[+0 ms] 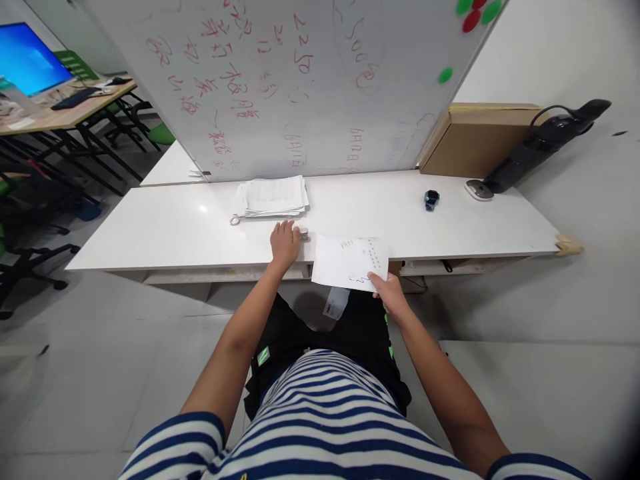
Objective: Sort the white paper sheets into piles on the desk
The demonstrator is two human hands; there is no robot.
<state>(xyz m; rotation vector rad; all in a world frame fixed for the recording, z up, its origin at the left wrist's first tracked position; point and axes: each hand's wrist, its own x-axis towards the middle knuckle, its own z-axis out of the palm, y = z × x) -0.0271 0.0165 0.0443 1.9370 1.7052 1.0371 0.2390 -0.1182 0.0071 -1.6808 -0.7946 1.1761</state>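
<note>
My left hand (pixel 285 244) rests palm down near the front edge of the white desk, its fingers curled over a small stapler-like object (pixel 304 235). Only the silver end of that object sticks out on the hand's right side; the rest is covered. My right hand (pixel 391 295) pinches the lower right corner of some white paper sheets (pixel 345 261), thumb on top. The sheets carry printed marks and a blue pen scribble, and they overhang the desk's front edge. Their left edge lies just right of the silver end; contact between them cannot be made out.
A paper stack (pixel 273 197) lies on the desk (pixel 165 227), with a small ring-shaped item (pixel 235 221) beside it. Behind stands a whiteboard (pixel 320 87). Rightward are a watch (pixel 431 199), a mouse (pixel 479 190), a black bottle (pixel 537 150) and a cardboard box (pixel 465 143).
</note>
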